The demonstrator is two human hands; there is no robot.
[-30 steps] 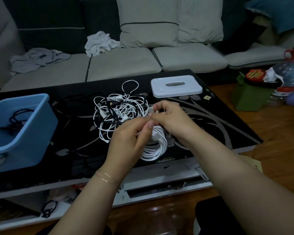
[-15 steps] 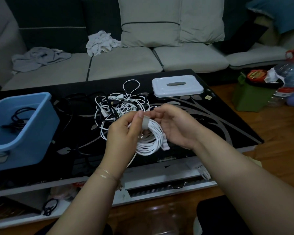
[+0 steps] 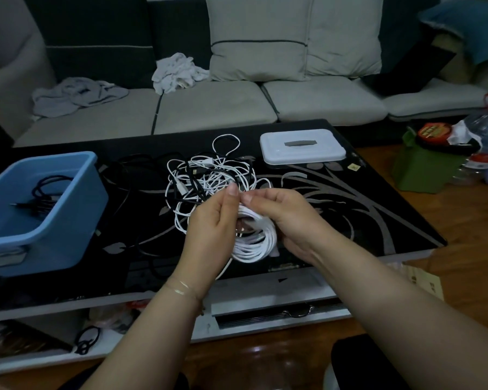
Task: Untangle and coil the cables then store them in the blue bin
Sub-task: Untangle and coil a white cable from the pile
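Head view: both hands, left hand (image 3: 212, 220) and right hand (image 3: 282, 215), grip white coiled cable (image 3: 258, 243); no legible writing.

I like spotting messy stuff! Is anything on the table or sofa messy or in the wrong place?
Yes. A tangle of white and black cables sprawls across the table, not yet coiled. Crumpled clothes lie on the sofa. The blue bin juts over the table's front edge.
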